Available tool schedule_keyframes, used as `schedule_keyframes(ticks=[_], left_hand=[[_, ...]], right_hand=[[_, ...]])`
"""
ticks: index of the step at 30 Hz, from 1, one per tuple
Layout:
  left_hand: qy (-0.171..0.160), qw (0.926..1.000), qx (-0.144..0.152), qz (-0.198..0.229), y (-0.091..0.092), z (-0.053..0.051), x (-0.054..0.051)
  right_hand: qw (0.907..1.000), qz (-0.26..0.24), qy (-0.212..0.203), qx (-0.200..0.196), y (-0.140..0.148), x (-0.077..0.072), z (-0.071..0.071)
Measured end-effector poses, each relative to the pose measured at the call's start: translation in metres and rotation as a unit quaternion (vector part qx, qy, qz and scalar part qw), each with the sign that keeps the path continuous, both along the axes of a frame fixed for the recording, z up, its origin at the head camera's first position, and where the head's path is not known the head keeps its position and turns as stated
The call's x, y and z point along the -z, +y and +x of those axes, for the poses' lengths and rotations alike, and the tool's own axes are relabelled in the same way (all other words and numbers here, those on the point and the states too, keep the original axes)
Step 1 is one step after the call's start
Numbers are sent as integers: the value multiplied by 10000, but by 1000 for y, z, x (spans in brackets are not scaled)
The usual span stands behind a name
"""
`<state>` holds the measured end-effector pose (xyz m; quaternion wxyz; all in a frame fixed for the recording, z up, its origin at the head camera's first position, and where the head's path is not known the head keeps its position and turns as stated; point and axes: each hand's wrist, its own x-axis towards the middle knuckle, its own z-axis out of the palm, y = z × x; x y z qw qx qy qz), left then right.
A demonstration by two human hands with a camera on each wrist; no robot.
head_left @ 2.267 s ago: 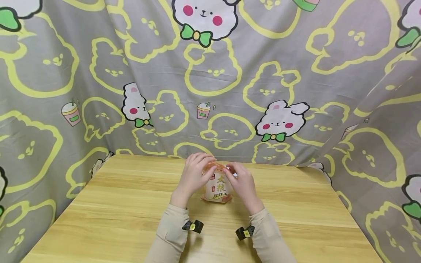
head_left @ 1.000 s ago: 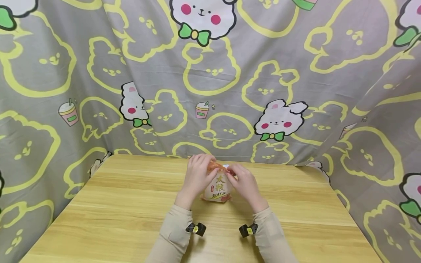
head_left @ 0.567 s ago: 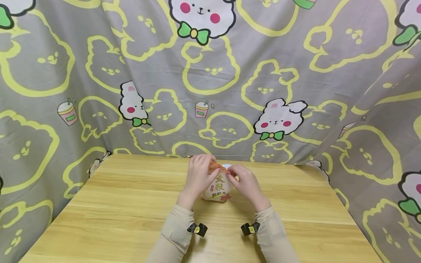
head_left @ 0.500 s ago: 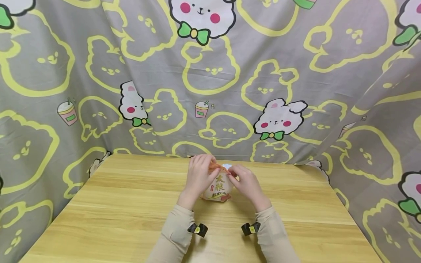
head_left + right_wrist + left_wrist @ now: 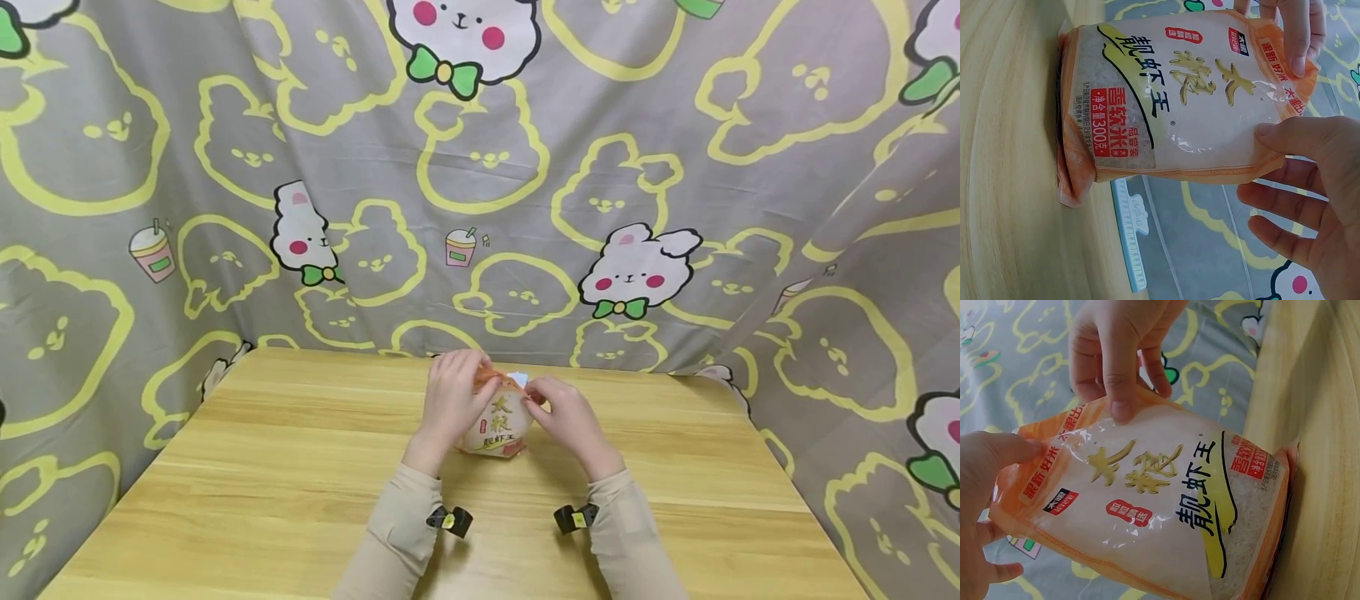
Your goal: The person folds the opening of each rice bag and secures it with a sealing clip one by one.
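An orange-edged plastic bag of rice (image 5: 495,423) stands upright on the table, its printed front towards me. At its top left corner my left hand (image 5: 453,398) pinches the orange edge between thumb and fingers. My right hand (image 5: 566,414) pinches the top right corner, thumb in front and fingers behind. Close up in the left wrist view, white rice shows through the clear lower part of the bag (image 5: 1129,494). The right wrist view has my right thumb on the front of the bag (image 5: 1166,106), with the lower fingers loosely bent behind it.
A light blue strip (image 5: 1129,234) with ridged marks and lettering lies behind the bag; in the head view only a pale corner shows. The wooden table (image 5: 300,467) ends at a grey patterned curtain (image 5: 495,250). Each sleeve carries a small black camera (image 5: 450,522).
Both hands keep hold of the bag's top. My right hand has shifted slightly right, and the top edge looks more spread. More of the pale blue thing shows behind it.
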<state>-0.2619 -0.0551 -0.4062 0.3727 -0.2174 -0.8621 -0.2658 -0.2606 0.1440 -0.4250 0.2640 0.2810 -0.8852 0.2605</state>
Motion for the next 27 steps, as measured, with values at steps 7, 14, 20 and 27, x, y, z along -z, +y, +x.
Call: schedule_keyframes(ticks=[7,14,20,27], left_hand=[[178,9998,4,51,-2,1,-2],[95,9998,47,144,-2,2,-4],[-13,9998,84,161,-3,2,-4],[51,9996,108,238,-2,2,-3]], right_hand=[[10000,47,-2,27,1,-1,0],[9996,81,-283,16,3,-3,1],[9966,-92,-797,-188,7,-5,2],[9921,-310,-1187,-253,10,-7,0]])
